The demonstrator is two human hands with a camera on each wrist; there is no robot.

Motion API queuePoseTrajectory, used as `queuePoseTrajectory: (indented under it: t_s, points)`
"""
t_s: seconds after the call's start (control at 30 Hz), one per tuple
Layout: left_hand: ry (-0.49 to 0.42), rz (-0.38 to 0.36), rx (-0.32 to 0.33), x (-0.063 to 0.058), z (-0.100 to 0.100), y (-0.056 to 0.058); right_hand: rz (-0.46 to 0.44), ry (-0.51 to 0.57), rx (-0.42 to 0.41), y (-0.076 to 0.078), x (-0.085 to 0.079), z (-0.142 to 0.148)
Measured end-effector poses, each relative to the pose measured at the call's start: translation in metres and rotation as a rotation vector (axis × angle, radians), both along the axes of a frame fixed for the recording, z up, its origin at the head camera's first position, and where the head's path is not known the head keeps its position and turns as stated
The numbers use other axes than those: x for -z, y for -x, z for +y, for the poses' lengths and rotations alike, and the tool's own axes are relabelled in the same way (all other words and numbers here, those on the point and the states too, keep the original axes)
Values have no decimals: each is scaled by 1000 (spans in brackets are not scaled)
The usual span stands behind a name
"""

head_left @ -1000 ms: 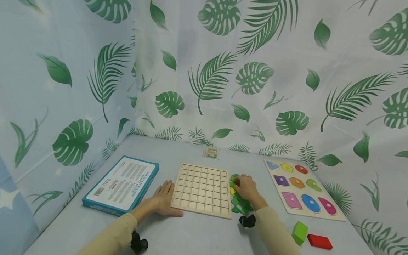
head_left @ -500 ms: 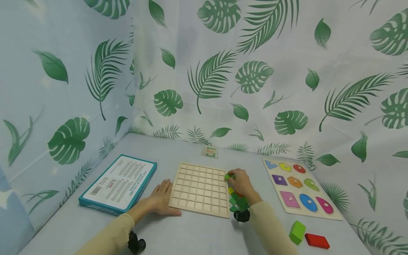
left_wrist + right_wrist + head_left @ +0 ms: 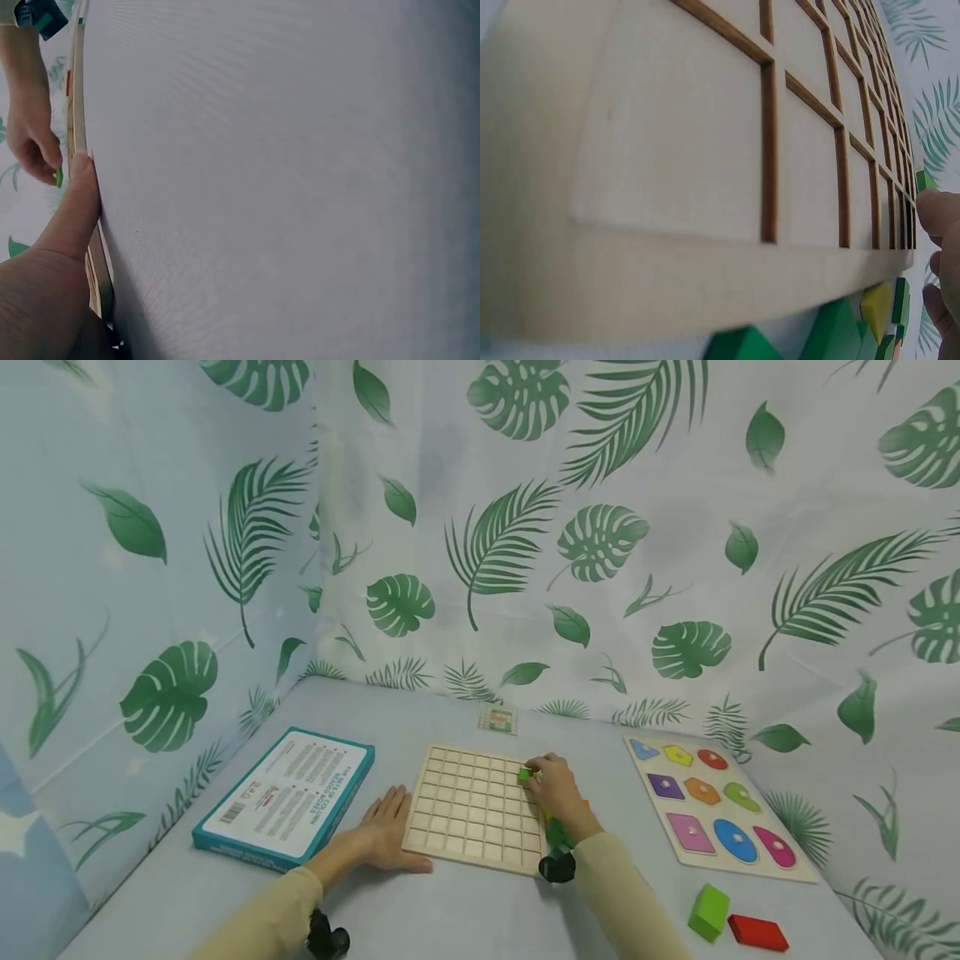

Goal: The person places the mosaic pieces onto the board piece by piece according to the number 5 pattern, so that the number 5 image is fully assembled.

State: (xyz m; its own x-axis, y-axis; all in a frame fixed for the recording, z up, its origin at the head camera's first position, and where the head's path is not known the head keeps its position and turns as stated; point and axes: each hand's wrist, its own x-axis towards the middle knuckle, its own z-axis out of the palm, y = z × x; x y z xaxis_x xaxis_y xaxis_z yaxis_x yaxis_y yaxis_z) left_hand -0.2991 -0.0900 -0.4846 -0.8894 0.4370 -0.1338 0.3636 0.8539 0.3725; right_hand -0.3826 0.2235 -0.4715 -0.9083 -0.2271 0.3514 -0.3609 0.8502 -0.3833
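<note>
A wooden grid board (image 3: pixel 476 810) with square recesses lies in the middle of the table. My right hand (image 3: pixel 558 789) pinches a small green block (image 3: pixel 524 775) over the board's far right corner; the right wrist view shows the thumb (image 3: pixel 937 213) against the green block (image 3: pixel 924 181). My left hand (image 3: pixel 386 835) lies flat on the table at the board's left edge, fingers straight, with the thumb (image 3: pixel 79 195) beside the wooden edge. Green and yellow blocks (image 3: pixel 876 306) are heaped along the board's right side, partly hidden by my right hand and wrist.
On the left lies a teal and white box (image 3: pixel 288 797). A shape puzzle board (image 3: pixel 701 792) is at the right, with a green block (image 3: pixel 708 912) and a red block (image 3: pixel 757 933) in front of it. A small patterned card (image 3: pixel 498 719) lies behind the grid board.
My right hand has lifted the green block from the heap at the right and carried it left, over the grid board's far right corner. My left hand stays in place.
</note>
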Motion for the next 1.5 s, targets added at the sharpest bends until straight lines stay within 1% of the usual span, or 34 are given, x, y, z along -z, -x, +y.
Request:
queuePoseTrajectory:
  t_s: [0.07,0.1,0.23,0.37,0.5,0.63,0.77,0.93,1.03,1.13,1.2,1.3,1.37,1.5]
  points:
    - [-14,13,0,7,0,2,-3,8,-11,1,2,-1]
    - [-33,18,2,9,0,3,-7,19,-22,1,4,-2]
    - [-51,22,7,16,1,5,-19,45,-59,1,7,-5]
    - [-28,22,7,21,2,6,-32,66,-86,1,8,-7]
    - [-19,29,1,22,2,7,-35,68,-120,1,7,-10]
    - [-25,29,1,16,1,5,-48,60,-122,2,4,-11]
    - [-20,9,10,5,1,0,-63,65,-117,5,3,-12]
    - [-36,-16,13,-8,1,-4,-52,72,-111,6,3,-13]
    - [-49,-13,9,-8,0,-5,-38,66,-106,6,4,-14]
    - [-37,-3,2,-6,-1,-5,-11,53,-104,6,5,-15]
    - [-51,6,-6,-6,-1,-4,-4,40,-95,7,5,-16]
    - [-41,-5,-9,-8,0,-4,-14,7,-69,6,4,-15]
    - [-47,-2,-6,-6,0,-3,-27,-21,-51,6,4,-15]
    - [-41,-1,-8,-7,0,-5,-33,-58,-29,5,2,-15]
